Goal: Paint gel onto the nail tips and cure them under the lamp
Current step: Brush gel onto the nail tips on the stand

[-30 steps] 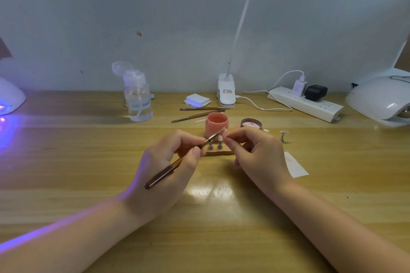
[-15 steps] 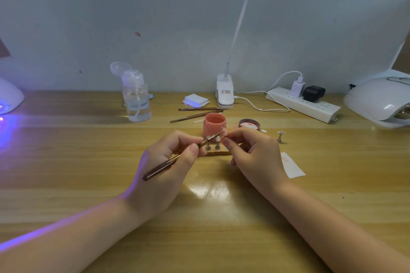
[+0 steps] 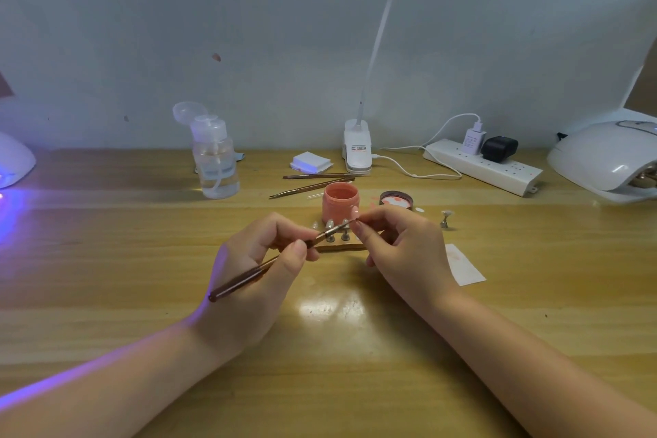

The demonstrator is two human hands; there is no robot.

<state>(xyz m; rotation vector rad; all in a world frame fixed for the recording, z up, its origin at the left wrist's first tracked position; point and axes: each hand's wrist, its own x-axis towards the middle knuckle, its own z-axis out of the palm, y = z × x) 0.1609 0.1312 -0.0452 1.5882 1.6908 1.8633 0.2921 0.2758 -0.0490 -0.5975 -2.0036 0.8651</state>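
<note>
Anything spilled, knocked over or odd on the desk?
Nothing spilled or tipped. The gel pot stands upright and open, its lid lying beside it. One small nail stand sits apart from the row, to the right. The paper slip carries faint pink smears. The pump bottle has its cap flipped open.

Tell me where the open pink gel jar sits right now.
In the head view, the gel jar stands upright at table centre, just behind the two hands, with its lid lying to its right.
</note>
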